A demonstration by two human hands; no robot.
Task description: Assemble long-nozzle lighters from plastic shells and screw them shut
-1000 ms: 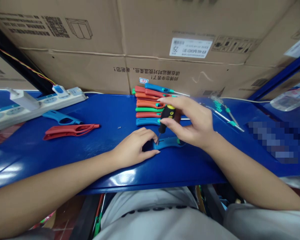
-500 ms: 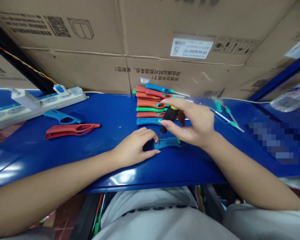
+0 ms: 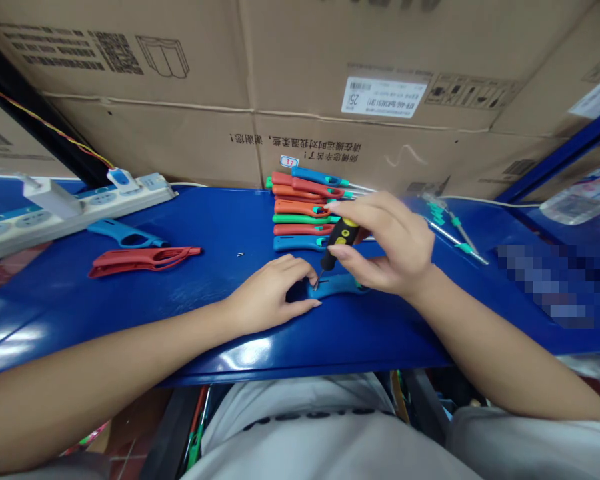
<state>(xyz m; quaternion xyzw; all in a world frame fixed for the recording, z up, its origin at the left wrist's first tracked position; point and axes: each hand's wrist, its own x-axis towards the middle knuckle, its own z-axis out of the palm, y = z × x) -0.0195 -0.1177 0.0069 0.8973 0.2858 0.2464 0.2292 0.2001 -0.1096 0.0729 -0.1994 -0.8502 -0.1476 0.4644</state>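
My right hand (image 3: 387,250) grips a black and yellow screwdriver (image 3: 337,241), its tip pressed down onto a blue plastic handle (image 3: 337,285) lying on the blue table (image 3: 220,233). My left hand (image 3: 270,293) rests curled over the left end of that blue handle and pins it to the table. Part of the handle is hidden under both hands.
A row of red, orange, green and blue handles (image 3: 303,210) lies just behind my hands. A red handle (image 3: 140,259) and a blue handle (image 3: 123,235) sit at the left, near a white power strip (image 3: 75,207). Thin metal rods with green tips (image 3: 453,230) lie at the right. Cardboard boxes (image 3: 300,87) wall off the back.
The screwdriver has turned in my right hand's fingers, showing more yellow on its handle. My left hand and the blue handle stay where they were.
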